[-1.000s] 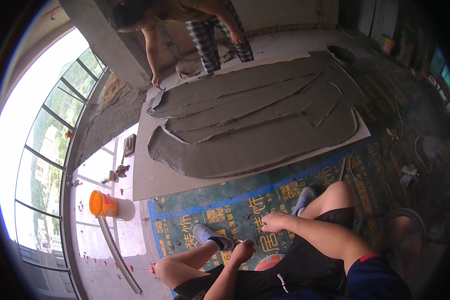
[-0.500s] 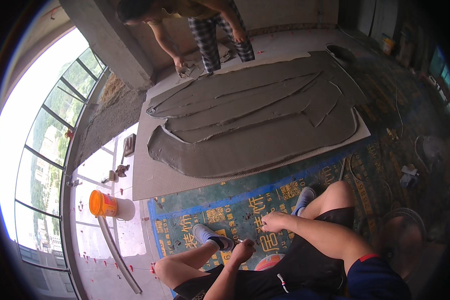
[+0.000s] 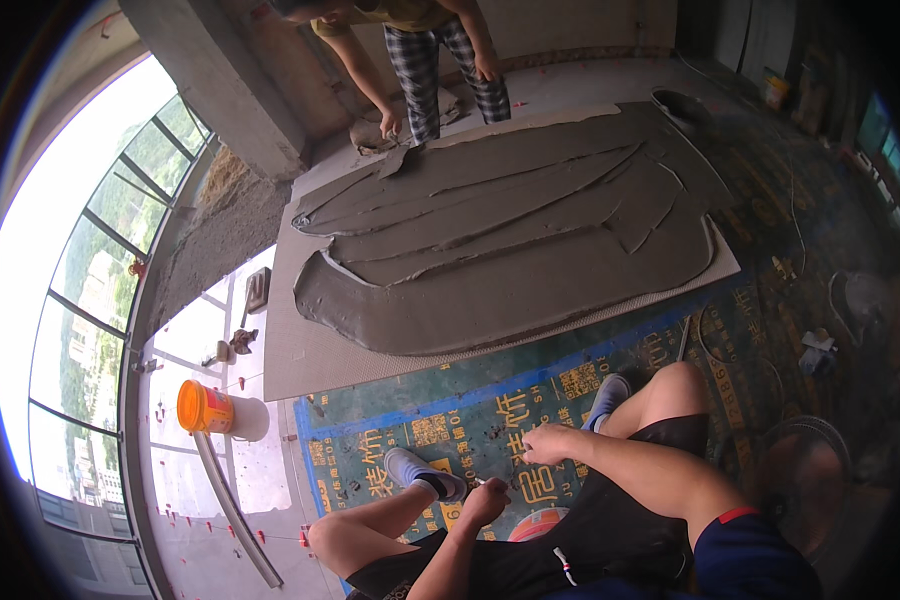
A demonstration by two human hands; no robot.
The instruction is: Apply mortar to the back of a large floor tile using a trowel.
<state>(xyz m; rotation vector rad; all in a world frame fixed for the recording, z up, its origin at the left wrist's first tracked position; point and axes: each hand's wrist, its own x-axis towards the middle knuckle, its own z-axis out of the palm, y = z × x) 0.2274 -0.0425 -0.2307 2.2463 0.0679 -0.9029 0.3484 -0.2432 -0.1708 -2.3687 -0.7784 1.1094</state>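
Near my left shoe, my left hand [image 3: 485, 503] is closed round a small, thin, light-coloured thing that I cannot make out. My right hand [image 3: 547, 443] hangs in front of my right knee, fingers curled; whatever they hold, if anything, is hidden. Both hands are apart from the large tile [image 3: 295, 360] lying in front of me, its textured surface spread with grey mortar [image 3: 510, 290] in ridges and swaths. At the far edge a co-worker's hand [image 3: 390, 124] works a trowel [image 3: 400, 163] on the mortar.
Printed green floor covering [image 3: 370, 460] lies under my feet, edged with blue tape. To the left stand an orange bucket [image 3: 205, 407] and a curved metal strip [image 3: 238, 515]; a trowel [image 3: 257, 290] lies beyond them. A dark basin [image 3: 682, 107] sits far right.
The co-worker's hand has moved right and nearer, bringing the trowel onto the far left part of the mortar. My own hands have hardly moved.
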